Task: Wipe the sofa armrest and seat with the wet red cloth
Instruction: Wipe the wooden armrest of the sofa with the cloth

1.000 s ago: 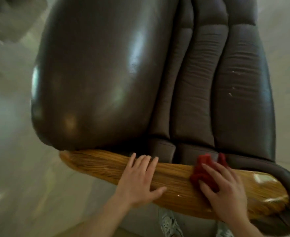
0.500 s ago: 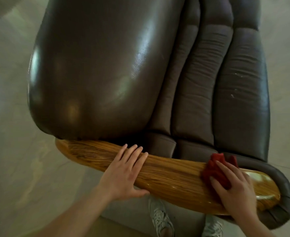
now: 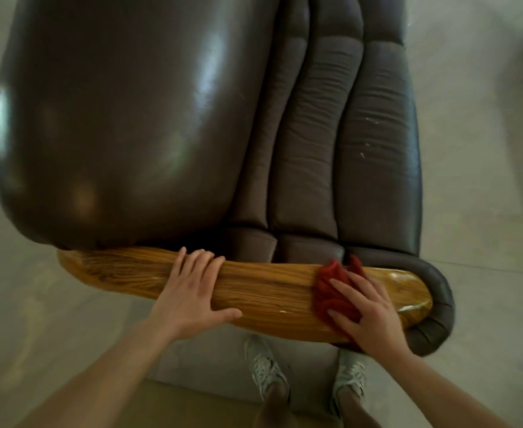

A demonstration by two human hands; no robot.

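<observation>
A glossy wooden armrest [image 3: 266,295] runs across the near side of a dark brown leather sofa. The shiny seat cushion [image 3: 121,118] fills the upper left, and the padded back cushions [image 3: 340,134] lie to its right. My right hand [image 3: 368,313] presses a crumpled red cloth [image 3: 331,291] flat on the right part of the armrest, fingers spread over it. My left hand [image 3: 192,291] rests flat on the middle of the armrest, holding nothing.
Pale tiled floor [image 3: 485,180] surrounds the sofa. My two feet in light sneakers [image 3: 264,369] stand just below the armrest. The sofa's rolled leather end [image 3: 436,304] curves around the right tip of the armrest.
My right hand slid the red cloth rightward along the armrest, then back a little left. My left hand stays flat on the wood.
</observation>
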